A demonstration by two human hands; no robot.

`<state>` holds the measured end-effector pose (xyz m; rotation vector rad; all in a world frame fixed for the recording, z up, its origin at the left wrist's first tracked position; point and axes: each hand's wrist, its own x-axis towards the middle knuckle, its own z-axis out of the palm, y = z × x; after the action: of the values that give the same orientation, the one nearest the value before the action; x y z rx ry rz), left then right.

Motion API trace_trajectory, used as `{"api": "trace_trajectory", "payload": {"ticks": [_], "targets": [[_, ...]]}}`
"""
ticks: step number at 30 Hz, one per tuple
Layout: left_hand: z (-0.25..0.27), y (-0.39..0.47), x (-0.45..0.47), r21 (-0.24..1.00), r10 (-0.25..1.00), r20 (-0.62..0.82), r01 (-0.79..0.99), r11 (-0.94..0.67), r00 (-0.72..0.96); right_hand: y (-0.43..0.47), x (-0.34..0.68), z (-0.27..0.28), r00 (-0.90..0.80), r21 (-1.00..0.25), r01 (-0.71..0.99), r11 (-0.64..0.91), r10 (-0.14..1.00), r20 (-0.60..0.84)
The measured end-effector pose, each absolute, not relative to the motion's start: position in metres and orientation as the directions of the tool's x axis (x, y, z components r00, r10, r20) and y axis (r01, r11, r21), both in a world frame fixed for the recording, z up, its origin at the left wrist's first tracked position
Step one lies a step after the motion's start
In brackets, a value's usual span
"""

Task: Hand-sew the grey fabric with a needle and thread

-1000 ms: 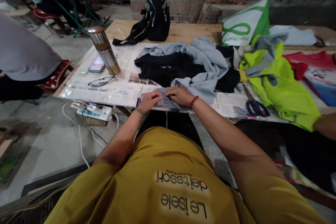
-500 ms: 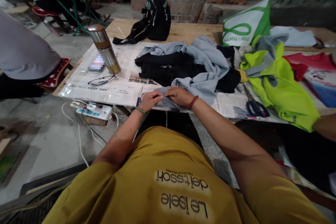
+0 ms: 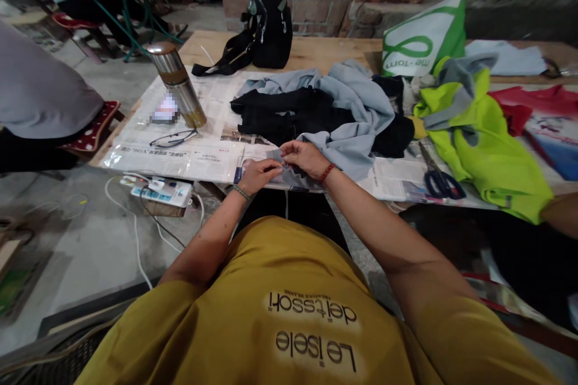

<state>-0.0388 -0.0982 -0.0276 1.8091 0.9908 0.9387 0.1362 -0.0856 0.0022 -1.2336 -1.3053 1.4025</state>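
Observation:
A light grey garment [image 3: 356, 156] lies crumpled on the newspaper-covered table, one part of it pulled to the front edge. There my left hand [image 3: 259, 175], with a green bracelet at the wrist, pinches the cloth between thumb and fingertips. My right hand [image 3: 309, 159], wearing a red bead bracelet, is closed on the same cloth just to the right. The fingertips of both hands almost meet; whether a needle or thread is between them is too small to tell. A black garment [image 3: 289, 111] lies over the grey one beyond my hands.
Left on the table stand a steel flask [image 3: 180, 87] and glasses [image 3: 174, 138]. Scissors [image 3: 440, 180] and a neon yellow garment [image 3: 492, 144] lie right. Behind are a black bag [image 3: 273, 24] and a green-white bag [image 3: 424, 39]. A power strip [image 3: 160, 189] hangs below the left edge.
My right hand has lifted and shifted slightly left, its fingers now over the left fingertips. My left hand has dropped a little toward me. The garments lie much as before.

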Motion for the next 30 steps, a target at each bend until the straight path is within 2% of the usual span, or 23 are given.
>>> {"api": "trace_trajectory", "payload": {"ticks": [4, 10, 24, 30], "targets": [[-0.031, -0.098, -0.039, 0.91, 0.886, 0.221, 0.24, -0.337, 0.408, -0.091, 0.136, 0.008, -0.151, -0.966, -0.064, -0.25, 0.959, -0.238], [-0.029, -0.098, -0.04, 0.901, 0.883, 0.233, 0.25, -0.353, 0.407, -0.096, 0.141, 0.013, -0.208, -0.934, -0.059, -0.352, 0.92, -0.333], [-0.027, -0.099, -0.04, 0.896, 0.87, 0.247, 0.242, -0.373, 0.427, -0.094, 0.134, 0.015, -0.189, -0.959, 0.134, -0.251, 0.943, -0.274], [-0.031, -0.097, -0.039, 0.89, 0.863, 0.279, 0.223, -0.397, 0.422, -0.09, 0.136, 0.008, -0.13, -0.932, 0.333, -0.142, 0.972, -0.194]]}}
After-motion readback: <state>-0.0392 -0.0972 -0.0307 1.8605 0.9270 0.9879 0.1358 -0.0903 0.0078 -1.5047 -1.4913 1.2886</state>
